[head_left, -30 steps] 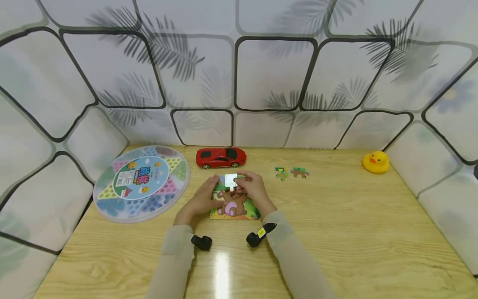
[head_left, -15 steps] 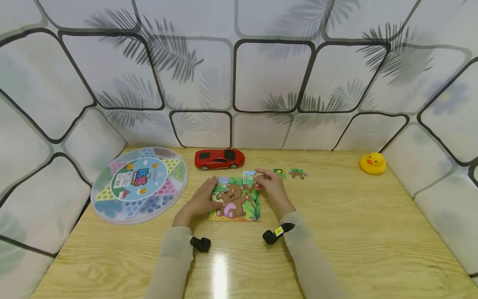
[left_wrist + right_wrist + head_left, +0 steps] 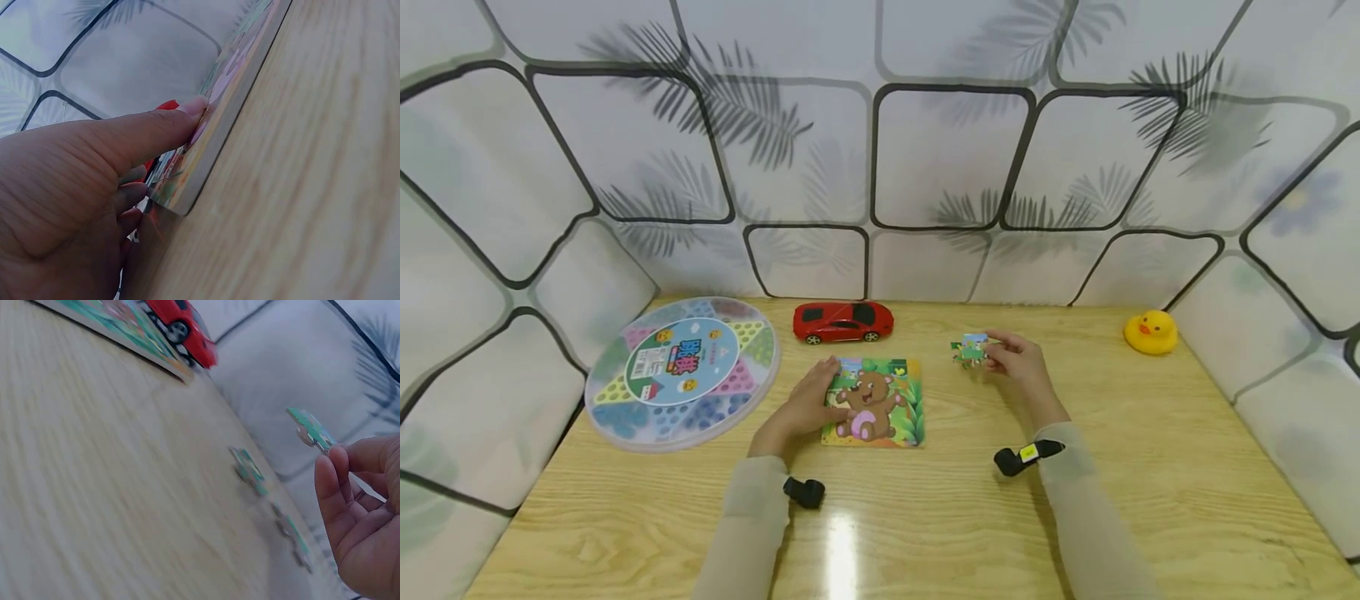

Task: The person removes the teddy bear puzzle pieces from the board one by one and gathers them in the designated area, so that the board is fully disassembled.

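The bear jigsaw puzzle (image 3: pixel 891 408) lies flat on the table in the head view, a brown bear among green leaves. My left hand (image 3: pixel 803 404) holds it at its left side, thumb on its face and the other fingers along the edge, as the left wrist view (image 3: pixel 69 187) shows. Out to the right, my right hand (image 3: pixel 1024 368) pinches a puzzle piece (image 3: pixel 975 343) between thumb and fingertips, raised over the table. Below it in the right wrist view, two loose puzzle pieces lie on the table, a nearer one (image 3: pixel 249 470) and another (image 3: pixel 290 536).
Behind the puzzle stands a red toy car (image 3: pixel 842 322). A round Chinese checkers box (image 3: pixel 752 333) lies at the left. Far right sits a yellow rubber duck (image 3: pixel 1152 333). A patterned cloth wall (image 3: pixel 951 158) borders the wooden table (image 3: pixel 1150 475).
My right hand has moved from over the puzzle's top to the right with the puzzle piece, now over the loose pieces. My left hand has stayed on the puzzle.
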{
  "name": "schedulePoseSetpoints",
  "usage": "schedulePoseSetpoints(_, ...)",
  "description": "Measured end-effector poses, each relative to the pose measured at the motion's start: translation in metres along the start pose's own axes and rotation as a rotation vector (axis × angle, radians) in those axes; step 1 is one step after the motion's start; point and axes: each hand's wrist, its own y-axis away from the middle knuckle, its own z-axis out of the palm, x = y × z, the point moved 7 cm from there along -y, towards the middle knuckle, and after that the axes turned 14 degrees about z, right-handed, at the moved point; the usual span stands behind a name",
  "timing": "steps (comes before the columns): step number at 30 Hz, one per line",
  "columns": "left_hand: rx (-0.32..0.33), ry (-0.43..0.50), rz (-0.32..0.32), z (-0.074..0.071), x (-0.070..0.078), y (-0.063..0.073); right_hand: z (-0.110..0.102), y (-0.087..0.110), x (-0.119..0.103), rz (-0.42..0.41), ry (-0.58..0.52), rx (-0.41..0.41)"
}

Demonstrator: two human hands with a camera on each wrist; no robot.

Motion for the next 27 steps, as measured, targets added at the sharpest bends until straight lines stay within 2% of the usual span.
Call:
schedulePoseSetpoints(7,0.0,-0.01,0.007,-0.001,0.0,0.002,-0.038,-0.002,-0.002,0.0,0.04,0.034)
schedulePoseSetpoints(12,0.002,-0.004,0.008,0.0,0.0,0.001,-0.06,-0.006,0.005,0.032,0.023,0.079)
schedulePoseSetpoints(17,0.0,-0.014,0.003,0.0,-0.001,0.001,-0.074,-0.009,0.011,0.067,0.027,0.094)
schedulePoseSetpoints(27,-0.006,-0.01,0.0,0.0,0.0,0.001,-0.095,-0.018,0.02,0.106,-0.048,0.126)
